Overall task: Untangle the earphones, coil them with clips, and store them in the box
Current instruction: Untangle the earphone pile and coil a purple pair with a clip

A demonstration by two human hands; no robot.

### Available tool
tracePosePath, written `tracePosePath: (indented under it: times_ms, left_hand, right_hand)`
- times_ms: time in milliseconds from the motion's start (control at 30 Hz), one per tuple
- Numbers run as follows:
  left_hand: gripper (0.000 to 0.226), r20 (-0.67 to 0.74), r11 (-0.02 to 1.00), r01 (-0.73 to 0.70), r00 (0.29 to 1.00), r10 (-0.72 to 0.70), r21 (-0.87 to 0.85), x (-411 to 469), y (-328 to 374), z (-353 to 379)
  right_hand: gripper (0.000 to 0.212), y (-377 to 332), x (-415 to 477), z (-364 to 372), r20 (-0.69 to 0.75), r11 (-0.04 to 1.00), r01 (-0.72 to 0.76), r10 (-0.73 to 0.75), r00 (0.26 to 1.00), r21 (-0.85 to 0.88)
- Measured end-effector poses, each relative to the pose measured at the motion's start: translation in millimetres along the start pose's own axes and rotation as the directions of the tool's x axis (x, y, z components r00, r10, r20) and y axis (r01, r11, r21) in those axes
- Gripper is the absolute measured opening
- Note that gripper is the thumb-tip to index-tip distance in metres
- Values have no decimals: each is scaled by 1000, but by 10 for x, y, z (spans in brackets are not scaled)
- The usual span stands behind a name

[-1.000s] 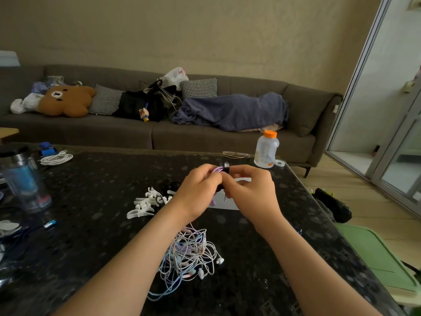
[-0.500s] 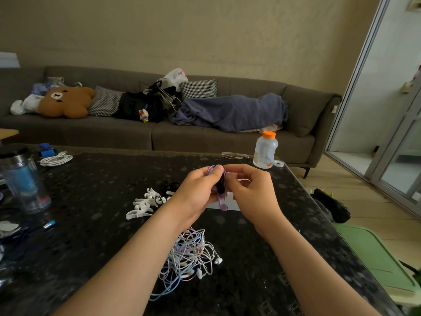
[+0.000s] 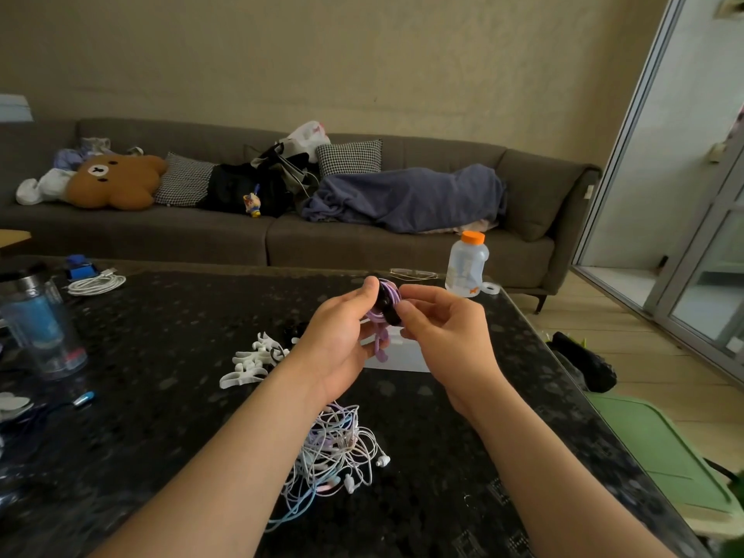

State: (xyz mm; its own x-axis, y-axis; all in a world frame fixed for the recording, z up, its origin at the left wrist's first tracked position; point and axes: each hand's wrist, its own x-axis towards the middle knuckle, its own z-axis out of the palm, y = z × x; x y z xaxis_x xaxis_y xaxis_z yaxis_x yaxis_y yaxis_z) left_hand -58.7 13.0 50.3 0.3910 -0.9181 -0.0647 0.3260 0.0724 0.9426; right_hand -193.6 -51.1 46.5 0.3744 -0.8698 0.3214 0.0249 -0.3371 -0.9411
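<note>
Above the dark table (image 3: pixel 161 396), my left hand (image 3: pixel 338 340) and my right hand (image 3: pixel 447 336) together hold a coiled purple earphone (image 3: pixel 382 316) with a black clip (image 3: pixel 386 306) on it. A purple end dangles below the coil. The left thumb and fingers pinch the coil's left side; the right thumb and fingers curl round its right side. A tangled pile of white, blue and purple earphones (image 3: pixel 334 453) lies on the table under my forearms. Several white clips (image 3: pixel 249 360) lie left of my hands. A clear box (image 3: pixel 402 356) sits behind them, mostly hidden.
A plastic bottle with an orange cap (image 3: pixel 467 263) and glasses (image 3: pixel 412 273) stand at the table's far edge. A blue tumbler (image 3: pixel 40 324) and a coiled white cable (image 3: pixel 96 283) are on the left. A sofa (image 3: pixel 362 243) runs behind. A green lid (image 3: pixel 664 453) lies on the floor, right.
My hands have turned and parted slightly, so the purple coil with its black clip shows between them. The dangling purple end hangs lower than a second ago.
</note>
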Motion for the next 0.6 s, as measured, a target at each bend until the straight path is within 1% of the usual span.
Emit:
tracePosePath:
  times_ms: [100,200,300,400,500,600]
  left_hand:
    - [40,0,993,35,999,-35,-112,-8,18,18]
    - [39,-2,985,53,999,-54,-163,-36,40,42]
    - [41,-13,984,71,997,-74,-163,-21,19,45]
    - [46,-17,985,84,996,-88,-153,-4,10,37]
    - [44,-21,987,66,997,-70,-147,-32,27,36]
    - [44,-16,989,61,998,-64,-137,-43,40,37]
  right_hand:
    - [20,-14,-14,-13,3,1000,-28,28,1000,-8]
    - [20,-13,-28,-11,2,998,-41,41,999,-42]
    - [20,-7,-41,-12,-23,997,-48,46,999,-63]
    - [17,-15,-43,-28,-23,999,-37,37,999,-35]
    - [34,-42,-63,-33,26,999,-40,41,999,-21]
    - [36,-60,-69,-24,63,998,-52,54,997,-23]
